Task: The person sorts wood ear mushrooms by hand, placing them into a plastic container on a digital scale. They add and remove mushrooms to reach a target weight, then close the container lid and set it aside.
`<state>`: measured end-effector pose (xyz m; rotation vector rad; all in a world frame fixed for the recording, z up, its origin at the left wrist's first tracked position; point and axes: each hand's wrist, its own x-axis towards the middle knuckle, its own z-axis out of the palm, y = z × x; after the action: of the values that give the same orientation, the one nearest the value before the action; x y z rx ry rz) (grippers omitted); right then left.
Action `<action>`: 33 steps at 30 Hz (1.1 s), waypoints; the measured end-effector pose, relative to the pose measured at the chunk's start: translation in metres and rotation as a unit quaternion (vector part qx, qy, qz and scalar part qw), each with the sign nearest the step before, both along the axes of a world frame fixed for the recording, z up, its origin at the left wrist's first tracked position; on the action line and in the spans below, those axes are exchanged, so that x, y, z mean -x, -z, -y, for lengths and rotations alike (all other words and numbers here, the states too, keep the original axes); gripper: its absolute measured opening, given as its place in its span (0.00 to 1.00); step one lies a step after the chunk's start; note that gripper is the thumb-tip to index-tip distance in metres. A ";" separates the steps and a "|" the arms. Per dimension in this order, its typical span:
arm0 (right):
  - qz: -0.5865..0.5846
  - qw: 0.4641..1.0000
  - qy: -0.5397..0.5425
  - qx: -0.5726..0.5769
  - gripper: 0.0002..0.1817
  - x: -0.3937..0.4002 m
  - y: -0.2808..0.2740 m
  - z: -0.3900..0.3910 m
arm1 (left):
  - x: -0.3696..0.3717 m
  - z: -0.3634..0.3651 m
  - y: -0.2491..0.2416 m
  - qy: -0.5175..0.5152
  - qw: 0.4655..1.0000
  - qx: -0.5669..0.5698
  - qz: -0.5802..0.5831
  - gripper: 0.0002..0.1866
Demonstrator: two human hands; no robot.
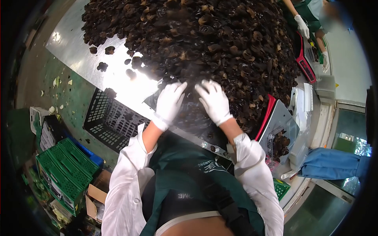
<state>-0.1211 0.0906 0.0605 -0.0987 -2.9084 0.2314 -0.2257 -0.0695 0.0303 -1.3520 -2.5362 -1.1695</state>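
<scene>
A large heap of dark brown wood-ear-like pieces [220, 43] covers much of the metal table [75, 43]. At the near edge of the heap, my left hand [170, 103], in a white glove, has its fingers bent toward the pieces. To its right, also white-gloved, my right hand [214, 100] is over the heap's edge with its fingers apart. Between and below my hands lies a blurred, shiny clear plastic surface [193, 120]. Whether my left fingertips hold anything is hidden.
A black crate [118, 118] is left of my hands. Green crates [67, 169] and a cardboard box [96, 196] stand lower left. A red-edged scale [277, 122] holds a clear box on the right. A co-worker's gloved hands [302, 26] are near another red scale [306, 65].
</scene>
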 end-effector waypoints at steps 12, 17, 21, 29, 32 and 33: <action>-0.071 0.945 0.168 0.272 0.18 -0.072 -0.013 0.011 | -0.039 0.068 0.012 -0.092 0.936 -0.123 0.317 0.20; -0.011 0.973 0.144 0.179 0.32 -0.033 -0.018 0.014 | -0.022 0.067 0.003 -0.063 0.727 -0.259 0.633 0.23; 0.060 0.991 0.106 0.048 0.28 -0.030 0.006 0.017 | -0.012 0.066 -0.005 -0.017 0.637 -0.341 0.691 0.21; -0.046 0.921 0.155 0.355 0.13 -0.087 0.002 -0.008 | -0.002 0.036 -0.001 -0.083 0.871 -0.192 0.445 0.06; -0.060 0.637 0.169 0.750 0.18 -0.107 -0.001 -0.023 | 0.001 -0.003 -0.028 -0.022 0.980 -0.094 0.175 0.17; -0.099 0.527 0.140 0.833 0.25 -0.110 -0.004 -0.021 | 0.005 -0.014 -0.020 0.021 0.996 -0.054 0.063 0.21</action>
<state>-0.0113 0.1113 0.0647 -0.6961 -1.2712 2.4664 -0.2304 -0.0558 0.0507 -1.3536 -2.4952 -1.4205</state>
